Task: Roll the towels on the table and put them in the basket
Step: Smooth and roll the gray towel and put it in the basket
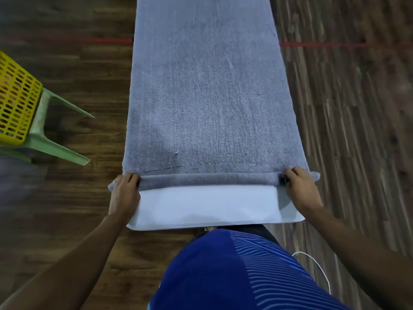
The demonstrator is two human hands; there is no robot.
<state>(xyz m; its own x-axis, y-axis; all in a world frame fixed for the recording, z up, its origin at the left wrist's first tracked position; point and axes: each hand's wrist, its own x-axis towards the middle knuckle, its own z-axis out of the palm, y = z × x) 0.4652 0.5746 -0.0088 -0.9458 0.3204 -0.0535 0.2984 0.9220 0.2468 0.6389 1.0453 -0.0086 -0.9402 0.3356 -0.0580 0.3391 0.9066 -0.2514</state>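
Both hands' fingers [134, 178] curled over towel [207, 97] roll ends.

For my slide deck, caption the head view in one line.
Both hands, left hand and right hand, start rolling a grey towel on a white table.

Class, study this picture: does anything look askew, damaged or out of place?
Nothing stands out. The grey-blue terry towel lies flat and straight along the white table, and the left hand and right hand grip an even first roll.
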